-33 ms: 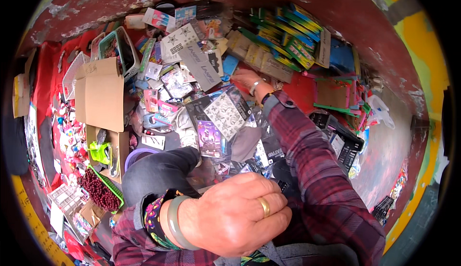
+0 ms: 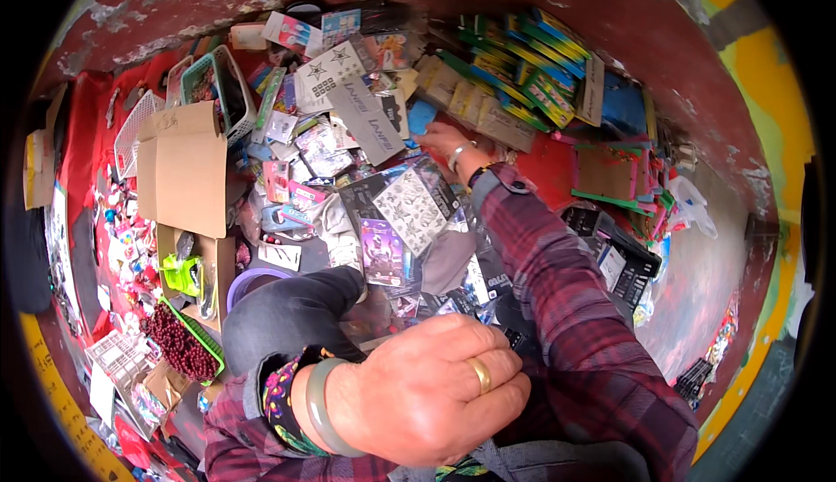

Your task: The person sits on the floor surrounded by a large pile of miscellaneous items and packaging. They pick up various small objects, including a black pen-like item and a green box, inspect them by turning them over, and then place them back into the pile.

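Observation:
My left hand (image 2: 435,386) is close in front, curled into a fist with the knuckles up. The palm side is hidden, so I cannot make out what it holds. My right hand (image 2: 446,144) reaches out to the middle of the pile, its fingers bent and pressed together beside a small blue packet (image 2: 422,116). Its fingertips are partly hidden. Just left of it lies a long grey printed box (image 2: 367,123). Nearer to me are a white sheet with dark patterns (image 2: 416,209) and a purple picture package (image 2: 383,251).
Stacked green, yellow and blue boxes (image 2: 549,64) stand at the back right. Pink and green frames (image 2: 605,173) and a black basket (image 2: 631,264) are on the right. On the left are an opened cardboard box (image 2: 183,164), a green-rimmed tray of dark red beads (image 2: 180,341) and a purple tub (image 2: 246,283).
The view has shifted very slightly. My right hand has moved a little to the left by the blue packet; my left fist stays in place.

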Demonstrator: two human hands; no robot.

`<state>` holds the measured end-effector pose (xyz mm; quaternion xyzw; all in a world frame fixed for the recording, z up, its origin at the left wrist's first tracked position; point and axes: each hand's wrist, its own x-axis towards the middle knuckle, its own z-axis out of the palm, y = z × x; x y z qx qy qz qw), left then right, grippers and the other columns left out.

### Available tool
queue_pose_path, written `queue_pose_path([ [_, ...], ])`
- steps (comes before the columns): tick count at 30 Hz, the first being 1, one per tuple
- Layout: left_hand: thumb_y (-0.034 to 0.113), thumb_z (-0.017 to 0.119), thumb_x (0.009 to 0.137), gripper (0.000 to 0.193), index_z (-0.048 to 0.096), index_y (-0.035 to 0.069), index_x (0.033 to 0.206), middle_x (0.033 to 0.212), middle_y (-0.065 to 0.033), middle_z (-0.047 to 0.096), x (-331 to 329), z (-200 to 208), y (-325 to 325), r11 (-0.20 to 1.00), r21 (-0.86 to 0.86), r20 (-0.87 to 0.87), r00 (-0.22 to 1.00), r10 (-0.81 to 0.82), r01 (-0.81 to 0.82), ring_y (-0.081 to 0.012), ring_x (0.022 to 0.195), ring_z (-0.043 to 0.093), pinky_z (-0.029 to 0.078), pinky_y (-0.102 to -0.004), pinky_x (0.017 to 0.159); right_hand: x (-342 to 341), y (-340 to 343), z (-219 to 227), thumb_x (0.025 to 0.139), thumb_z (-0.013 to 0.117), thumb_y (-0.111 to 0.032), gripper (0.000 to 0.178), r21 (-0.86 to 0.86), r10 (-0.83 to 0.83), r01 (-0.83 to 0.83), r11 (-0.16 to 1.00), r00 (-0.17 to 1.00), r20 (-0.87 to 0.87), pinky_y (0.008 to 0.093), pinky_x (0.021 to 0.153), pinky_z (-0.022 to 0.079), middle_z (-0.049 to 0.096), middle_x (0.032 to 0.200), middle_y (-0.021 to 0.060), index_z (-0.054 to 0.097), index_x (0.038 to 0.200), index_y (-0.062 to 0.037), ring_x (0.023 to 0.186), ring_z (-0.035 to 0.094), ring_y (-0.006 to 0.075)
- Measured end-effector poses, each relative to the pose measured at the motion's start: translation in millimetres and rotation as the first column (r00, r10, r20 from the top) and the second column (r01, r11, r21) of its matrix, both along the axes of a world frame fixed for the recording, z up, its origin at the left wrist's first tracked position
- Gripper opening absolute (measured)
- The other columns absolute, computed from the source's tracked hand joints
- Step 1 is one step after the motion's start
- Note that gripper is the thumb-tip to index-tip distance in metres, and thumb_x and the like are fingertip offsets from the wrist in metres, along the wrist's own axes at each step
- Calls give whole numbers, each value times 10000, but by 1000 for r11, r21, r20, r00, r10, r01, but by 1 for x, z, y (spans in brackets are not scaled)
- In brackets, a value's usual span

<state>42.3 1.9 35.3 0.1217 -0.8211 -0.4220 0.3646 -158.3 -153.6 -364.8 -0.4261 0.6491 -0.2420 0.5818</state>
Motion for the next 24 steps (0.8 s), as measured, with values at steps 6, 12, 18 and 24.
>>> queue_pose_path([
  [6,117,586,681,186,627,14,831,853,-95,601,19,-5,-6,989,38,49,989,141,-142,-234,793,590,467,-301,669,78,-30,-8,519,818,-332,885,10,50,-50,999,908,-415,349,848,465,558,1127,232,406,1198,59,1016,569,335],
  [12,142,561,656,240,625,4,841,880,-105,596,19,-8,-5,984,43,0,985,174,-174,-239,810,580,469,-315,668,101,-35,-45,564,792,-196,372,209,25,-11,978,998,-63,302,596,512,660,745,127,633,787,55,604,634,230],
  [18,137,576,652,240,628,6,847,901,-116,602,16,-10,0,979,60,-16,980,197,-195,-251,829,584,472,-320,678,139,-1,-34,630,723,-183,355,86,-50,38,996,989,140,329,584,506,663,791,137,638,910,19,642,643,229],
  [24,80,594,658,269,603,-2,913,901,-103,585,19,-13,1,990,125,133,990,53,-70,-247,805,585,466,-318,664,139,59,24,702,657,-256,476,-270,264,-270,924,963,-59,363,800,470,632,976,188,549,1104,-25,910,613,320],
])
